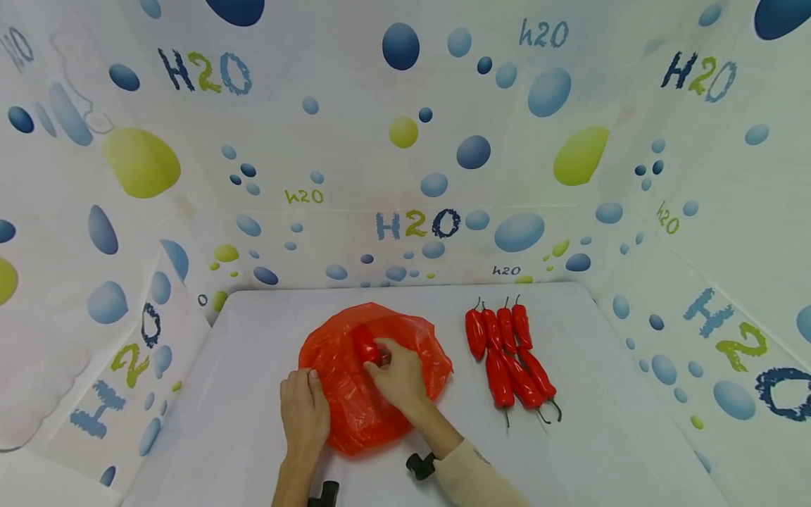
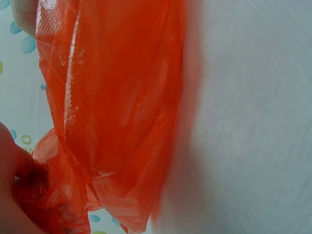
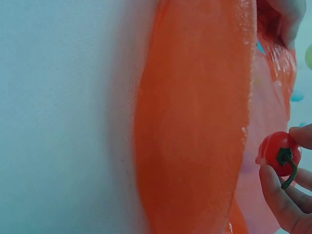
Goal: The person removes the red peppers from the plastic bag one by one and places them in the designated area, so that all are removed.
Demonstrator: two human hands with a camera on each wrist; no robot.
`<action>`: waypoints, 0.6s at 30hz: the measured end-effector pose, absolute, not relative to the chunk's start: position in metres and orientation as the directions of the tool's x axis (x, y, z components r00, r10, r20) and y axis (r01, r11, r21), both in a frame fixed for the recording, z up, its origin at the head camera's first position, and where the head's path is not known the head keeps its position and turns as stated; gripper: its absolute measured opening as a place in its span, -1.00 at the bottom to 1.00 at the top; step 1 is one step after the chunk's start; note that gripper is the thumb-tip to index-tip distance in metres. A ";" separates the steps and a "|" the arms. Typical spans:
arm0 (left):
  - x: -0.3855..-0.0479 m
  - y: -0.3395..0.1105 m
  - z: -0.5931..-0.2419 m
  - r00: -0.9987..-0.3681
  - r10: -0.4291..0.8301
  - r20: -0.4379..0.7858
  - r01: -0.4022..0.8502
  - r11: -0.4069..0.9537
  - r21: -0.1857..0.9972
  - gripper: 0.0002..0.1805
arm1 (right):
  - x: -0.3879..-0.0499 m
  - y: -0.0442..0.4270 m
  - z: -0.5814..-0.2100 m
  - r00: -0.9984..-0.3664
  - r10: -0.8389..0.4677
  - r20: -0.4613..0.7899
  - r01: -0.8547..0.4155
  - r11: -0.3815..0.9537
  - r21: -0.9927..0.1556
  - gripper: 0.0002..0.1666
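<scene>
A translucent red plastic bag (image 1: pixel 361 408) lies spread open on the white table. My left hand (image 1: pixel 305 408) grips the bag's left edge; in the left wrist view, thumb and finger pinch gathered plastic (image 2: pixel 53 195). A glossy red chili pepper (image 1: pixel 365 345) is held over the bag by my right hand (image 1: pixel 402 377). In the right wrist view, the fingertips (image 3: pixel 273 185) pinch this chili pepper (image 3: pixel 273 144) near its green stem, which points towards the camera. The bag's near side hides whatever lies inside it.
To the right of the bag, several red chili peppers (image 1: pixel 507 352) lie in two rows on the table (image 1: pixel 621 422). The far row has stems pointing away, the near row towards me. Patterned curtain walls (image 1: pixel 355 141) stand around the table's back and sides.
</scene>
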State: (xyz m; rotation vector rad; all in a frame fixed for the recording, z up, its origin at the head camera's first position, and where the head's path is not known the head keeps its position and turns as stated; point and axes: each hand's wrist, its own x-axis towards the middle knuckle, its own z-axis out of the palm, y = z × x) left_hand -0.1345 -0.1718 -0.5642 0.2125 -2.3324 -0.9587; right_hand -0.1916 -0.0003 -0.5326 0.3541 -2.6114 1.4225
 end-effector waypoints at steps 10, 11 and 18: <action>-0.135 -0.171 -0.562 -0.809 -0.359 0.466 0.076 0.721 0.688 -0.80 | -0.183 0.008 -0.529 -0.966 -0.116 0.233 -0.260 0.492 -0.831 -0.41; -0.134 -0.171 -0.562 -0.809 -0.359 0.466 0.076 0.722 0.688 -0.80 | -0.183 0.009 -0.529 -0.966 -0.113 0.231 -0.256 0.489 -0.834 -0.41; -0.134 -0.172 -0.563 -0.805 -0.358 0.473 0.076 0.728 0.681 -0.79 | -0.178 0.014 -0.531 -0.967 -0.080 0.243 -0.252 0.463 -0.850 -0.41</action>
